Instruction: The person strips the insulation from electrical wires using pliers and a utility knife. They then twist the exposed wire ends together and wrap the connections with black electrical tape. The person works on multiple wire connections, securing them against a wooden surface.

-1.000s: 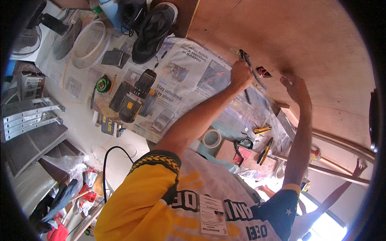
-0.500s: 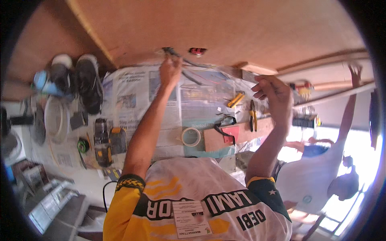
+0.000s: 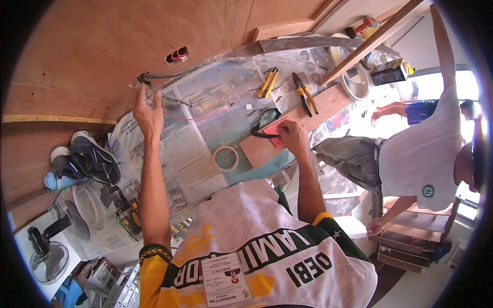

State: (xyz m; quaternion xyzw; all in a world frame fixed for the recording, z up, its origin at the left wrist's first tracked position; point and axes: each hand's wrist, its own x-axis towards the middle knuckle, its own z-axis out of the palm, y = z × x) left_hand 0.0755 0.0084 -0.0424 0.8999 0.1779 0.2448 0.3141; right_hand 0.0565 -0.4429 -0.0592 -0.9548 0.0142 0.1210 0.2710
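My left hand (image 3: 149,117) is raised to the brown wooden panel, thumb and fingers closed about a dark grey cable (image 3: 163,76) where it comes out at the panel. Its fingertips partly hide the cable. A thin red wire (image 3: 197,119) trails from beside that hand over the newspaper. Lower and to the right, my right hand (image 3: 294,137) has its fingers pinched at the end of a curled black strip (image 3: 263,134). Beneath that hand lies a flat red piece (image 3: 276,141) on a wooden plank (image 3: 328,105). The fingertips' exact grip is partly hidden.
Pliers (image 3: 306,95) and a yellow cutter knife (image 3: 268,82) lie near the plank. A tape roll (image 3: 225,158) rests on newspaper. Shoes (image 3: 95,156) and a drill (image 3: 126,210) are at left. A slanted wooden strip (image 3: 372,43) and another person (image 3: 421,149) stand at right.
My right hand has come down from mid-air to the black strip on the red piece. The view has turned and shifted; my left hand stays at the cable. The other person appears closer.
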